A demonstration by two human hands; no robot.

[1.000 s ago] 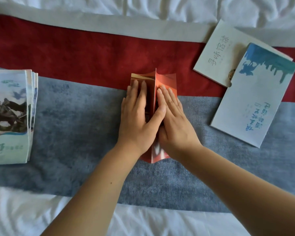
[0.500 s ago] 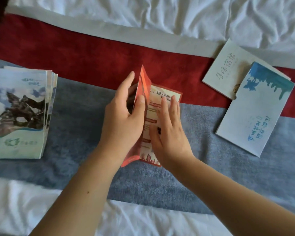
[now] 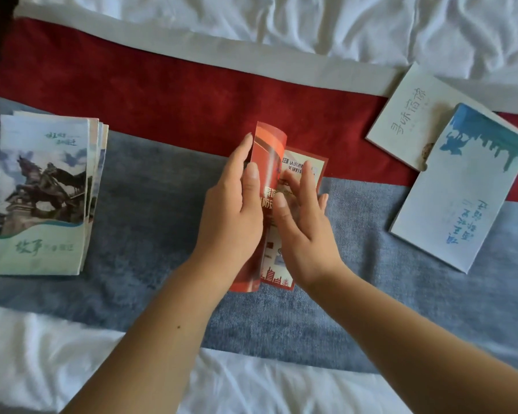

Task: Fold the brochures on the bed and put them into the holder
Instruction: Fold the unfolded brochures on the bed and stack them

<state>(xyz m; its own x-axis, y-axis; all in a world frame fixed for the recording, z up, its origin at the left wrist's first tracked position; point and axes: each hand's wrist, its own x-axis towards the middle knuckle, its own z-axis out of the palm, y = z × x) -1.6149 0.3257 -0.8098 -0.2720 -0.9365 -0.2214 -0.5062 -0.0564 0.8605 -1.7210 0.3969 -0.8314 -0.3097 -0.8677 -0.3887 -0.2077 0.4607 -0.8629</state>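
Note:
A red and white brochure (image 3: 271, 150) lies on the bed runner in the middle of the view. My left hand (image 3: 232, 215) grips its left red panel between thumb and fingers and bends it over to the right. My right hand (image 3: 304, 225) rests with spread fingers on the white printed panel and presses it flat. A stack of folded brochures (image 3: 42, 192) with a horse statue cover lies at the left. I see no holder in this view.
Two white booklets lie at the right, a plain one (image 3: 413, 115) partly under one with blue paint marks (image 3: 467, 186). The red and blue-grey runner (image 3: 150, 186) crosses the bed. White rumpled sheets (image 3: 311, 22) lie beyond and in front.
The brochure was pressed flat under both hands a second ago. My left hand has since lifted its left panel and curled it over to the right; my right hand stays on the right panel.

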